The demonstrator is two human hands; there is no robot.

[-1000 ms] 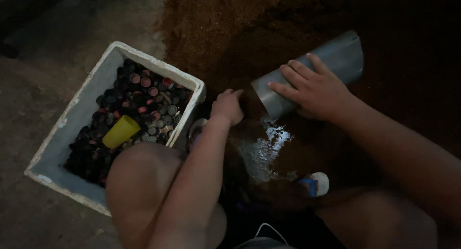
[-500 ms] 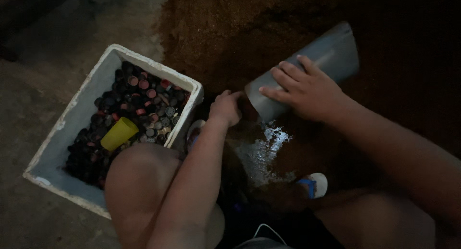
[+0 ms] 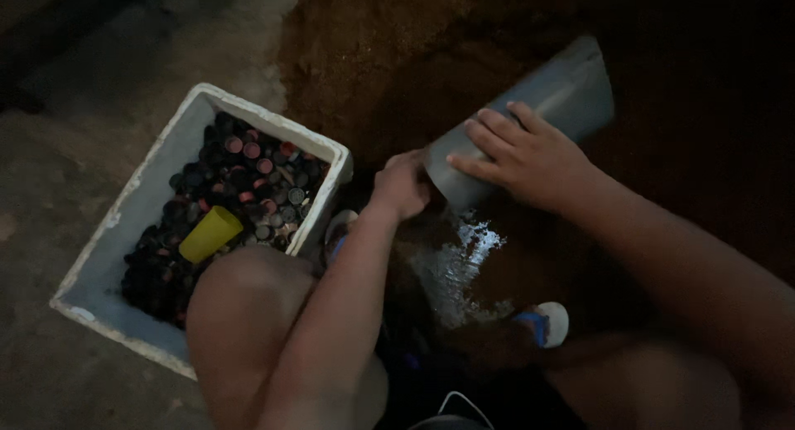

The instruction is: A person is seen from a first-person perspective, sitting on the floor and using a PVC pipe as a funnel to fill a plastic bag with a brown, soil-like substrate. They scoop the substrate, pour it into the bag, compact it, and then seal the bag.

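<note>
The person is squatting low over a patch of reddish-brown soil (image 3: 389,49), knees spread, and both hands meet at a grey pipe (image 3: 530,115) — a wide plastic tube lying tilted on the dirt, its far end raised toward the upper right and its near, lower mouth pointing down toward the ground between the legs. The right hand (image 3: 526,157) lies across the top of the pipe with its fingers spread flat over the curved wall, pressing on it rather than wrapped around it. The left hand (image 3: 402,186) is curled up at the pipe's lower mouth, knuckles outward; whether it grips anything inside its fist I cannot tell in this dim light. Just below the mouth a wet patch (image 3: 460,268) glistens on the dark ground, and near it sits a sandal (image 3: 546,322) with a pale sole and a blue strap. Off to the left, beside the left knee, stands a white foam box (image 3: 132,202) — open-topped, set at an angle on the grey concrete floor (image 3: 66,107). It holds a heap of bottle caps (image 3: 248,186), mostly dark with some red and pink ones, and a yellow cup (image 3: 210,234) lies on its side among them.
</note>
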